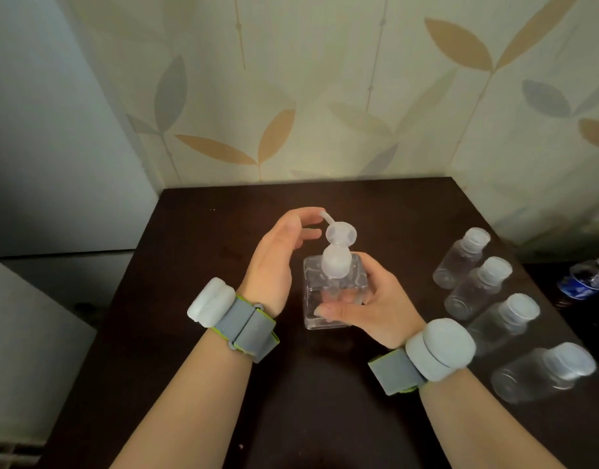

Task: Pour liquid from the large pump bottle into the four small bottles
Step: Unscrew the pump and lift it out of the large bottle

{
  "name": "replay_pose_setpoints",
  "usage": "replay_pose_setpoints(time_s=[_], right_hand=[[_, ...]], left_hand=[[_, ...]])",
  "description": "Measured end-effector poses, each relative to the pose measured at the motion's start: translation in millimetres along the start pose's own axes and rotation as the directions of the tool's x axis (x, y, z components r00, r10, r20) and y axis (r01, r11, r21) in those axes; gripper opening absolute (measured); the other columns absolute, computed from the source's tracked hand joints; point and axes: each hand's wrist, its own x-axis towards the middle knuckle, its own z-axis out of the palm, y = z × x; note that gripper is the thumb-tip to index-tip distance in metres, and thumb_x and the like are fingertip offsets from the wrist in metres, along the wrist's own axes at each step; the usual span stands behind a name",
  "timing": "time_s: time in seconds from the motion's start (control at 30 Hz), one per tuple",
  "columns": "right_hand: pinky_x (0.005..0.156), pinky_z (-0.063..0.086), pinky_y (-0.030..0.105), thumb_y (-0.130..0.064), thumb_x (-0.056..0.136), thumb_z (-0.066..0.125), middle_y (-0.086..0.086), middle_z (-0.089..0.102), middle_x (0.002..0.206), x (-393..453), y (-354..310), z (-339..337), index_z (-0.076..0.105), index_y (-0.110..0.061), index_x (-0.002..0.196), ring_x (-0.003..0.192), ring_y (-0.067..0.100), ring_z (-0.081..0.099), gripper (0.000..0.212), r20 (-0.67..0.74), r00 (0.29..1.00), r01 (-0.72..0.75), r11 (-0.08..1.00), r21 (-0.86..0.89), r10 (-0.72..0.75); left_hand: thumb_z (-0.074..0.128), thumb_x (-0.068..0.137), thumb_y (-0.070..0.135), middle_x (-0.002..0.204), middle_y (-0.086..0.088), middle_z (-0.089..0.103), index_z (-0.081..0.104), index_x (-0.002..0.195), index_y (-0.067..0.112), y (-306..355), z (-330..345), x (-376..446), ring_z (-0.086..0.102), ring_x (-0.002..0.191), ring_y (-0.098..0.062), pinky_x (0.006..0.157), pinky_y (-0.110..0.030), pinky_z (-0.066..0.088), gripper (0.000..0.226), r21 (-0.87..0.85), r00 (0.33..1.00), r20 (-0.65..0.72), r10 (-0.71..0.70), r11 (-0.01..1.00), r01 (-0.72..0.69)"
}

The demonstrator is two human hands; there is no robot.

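Observation:
A clear square pump bottle (316,292) with a translucent pump head (338,247) stands upright in the middle of the dark table (196,231). My right hand (369,302) grips the bottle's body from the right side. My left hand (281,252) hovers at the pump's left with fingers loosely spread, a fingertip at the nozzle tip (323,216). Several small clear bottles with white caps stand in a row on the right, from the farthest (460,257) to the nearest (541,374); all are capped.
A blue-labelled water bottle (587,277) lies off the table's right edge. Leaf-patterned wallpaper rises right behind the table. A grey surface (27,333) sits left of the table. Both wrists wear grey bands with pale pods.

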Motion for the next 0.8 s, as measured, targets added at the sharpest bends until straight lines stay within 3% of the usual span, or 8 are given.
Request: replay_pose_setpoints(time_s=[0.2,0.3,0.37,0.47,0.6,0.67,0.73,0.8], right_hand=[[0.069,0.048,0.012,-0.026,0.053,0.077,-0.017,0.069,0.088,0,4,3,0.055,-0.025,0.100,0.084,0.003,0.065,0.052,-0.018,0.998,0.068,0.996,0.060,-0.067],[0.072,0.053,0.021,-0.027,0.050,0.079,-0.009,0.070,0.087,-2,6,7,0.055,-0.023,0.101,0.085,0.008,0.066,0.057,-0.060,0.994,0.096,0.992,0.086,-0.091],[0.073,0.054,0.021,-0.023,0.050,0.079,-0.008,0.069,0.085,-3,6,8,0.054,-0.024,0.099,0.082,0.007,0.066,0.055,-0.085,0.988,0.134,0.987,0.088,-0.127],[0.068,0.052,0.017,-0.010,0.056,0.080,-0.012,0.070,0.076,-7,8,8,0.054,-0.024,0.095,0.076,0.004,0.066,0.049,-0.104,0.981,0.171,0.983,0.063,-0.164],[0.075,0.054,0.023,-0.008,0.062,0.080,-0.007,0.069,0.080,-10,9,3,0.054,-0.025,0.096,0.080,0.008,0.067,0.045,-0.080,0.977,0.199,0.980,0.020,-0.197],[0.077,0.053,0.022,-0.011,0.064,0.079,-0.007,0.069,0.083,-11,9,2,0.053,-0.028,0.096,0.082,0.007,0.066,0.045,-0.066,0.979,0.196,0.981,0.001,-0.195],[0.075,0.052,0.019,-0.013,0.065,0.079,-0.008,0.068,0.086,-11,9,1,0.052,-0.029,0.097,0.082,0.004,0.065,0.045,-0.048,0.980,0.192,0.981,0.004,-0.192],[0.073,0.051,0.016,-0.018,0.061,0.079,-0.008,0.066,0.091,-9,8,0,0.051,-0.028,0.101,0.084,0.002,0.064,0.050,-0.027,0.980,0.199,0.980,0.018,-0.199]], left_hand=[[0.028,0.083,0.039,0.097,0.010,0.063,0.060,0.089,0.029,-5,0,-1,0.059,0.085,-0.004,0.088,-0.029,0.040,0.034,-0.035,0.993,-0.115,-0.025,0.999,0.021],[0.024,0.098,0.028,0.096,0.007,0.062,0.060,0.088,0.027,-4,0,-8,0.058,0.086,-0.008,0.087,-0.031,0.039,0.037,-0.020,0.985,-0.171,-0.025,1.000,0.022],[0.024,0.098,0.032,0.094,0.008,0.062,0.060,0.087,0.027,-1,4,-12,0.057,0.085,-0.008,0.086,-0.031,0.038,0.038,-0.002,0.986,-0.165,-0.011,1.000,0.011],[0.028,0.080,0.050,0.092,0.008,0.062,0.060,0.085,0.026,4,13,-19,0.057,0.083,-0.009,0.088,-0.033,0.038,0.040,-0.003,0.991,-0.134,0.018,1.000,-0.019],[0.040,0.072,0.056,0.094,0.005,0.064,0.061,0.085,0.026,11,19,-22,0.059,0.092,-0.014,0.094,-0.038,0.040,0.038,0.020,0.993,-0.054,0.109,0.994,-0.108],[0.050,0.067,0.057,0.099,0.002,0.064,0.062,0.091,0.022,15,18,-20,0.059,0.097,-0.012,0.093,-0.029,0.043,0.044,0.080,0.987,0.029,0.159,0.984,-0.160],[0.062,0.072,0.043,0.098,0.001,0.062,0.060,0.100,0.013,15,14,-19,0.059,0.089,-0.005,0.084,-0.016,0.045,0.041,0.091,0.980,0.083,0.178,0.978,-0.185],[0.064,0.079,0.030,0.095,0.002,0.060,0.056,0.106,0.008,13,12,-18,0.057,0.084,-0.003,0.079,-0.012,0.046,0.035,0.122,0.979,0.103,0.177,0.975,-0.189]])
